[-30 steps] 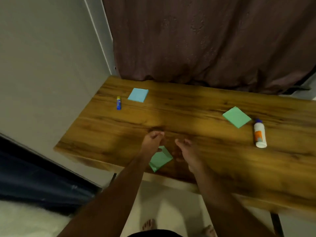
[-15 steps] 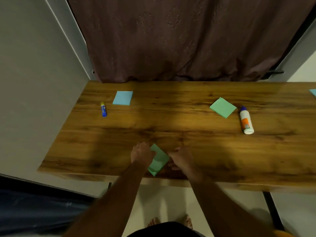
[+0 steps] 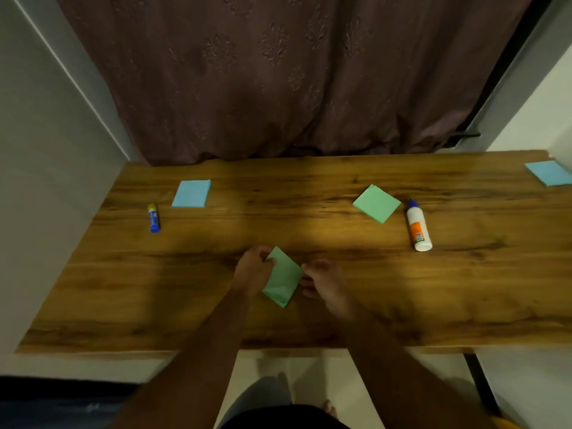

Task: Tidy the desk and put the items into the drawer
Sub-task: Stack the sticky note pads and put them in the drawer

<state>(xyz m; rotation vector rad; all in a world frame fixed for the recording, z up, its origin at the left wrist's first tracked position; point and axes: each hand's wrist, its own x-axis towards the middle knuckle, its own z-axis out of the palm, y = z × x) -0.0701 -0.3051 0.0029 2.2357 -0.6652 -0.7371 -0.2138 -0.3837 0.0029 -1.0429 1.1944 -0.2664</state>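
Near the lower middle of the frame, a green square pad of sticky notes [image 3: 283,277] sits between both hands over the brown wooden table [image 3: 340,305], its long axis tilted from upper left to lower right, one corner aimed at the near table edge. The left hand [image 3: 252,269] pinches the pad's upper left corner with curled fingers. The right hand [image 3: 323,281] touches the pad's right edge; whether its fingers grip the pad I cannot tell. Bare wood lies open left and right of the hands and back to the near edge. Farther up, well apart, lie a second green square note pad [image 3: 376,203] just beside a white glue bottle with an orange label [image 3: 418,226], a blue note pad [image 3: 192,193] near a small blue and yellow glue stick [image 3: 153,217], and another blue pad [image 3: 549,172] at the right frame edge. Compared with half a second ago, the held pad stands higher, showing more of its face.
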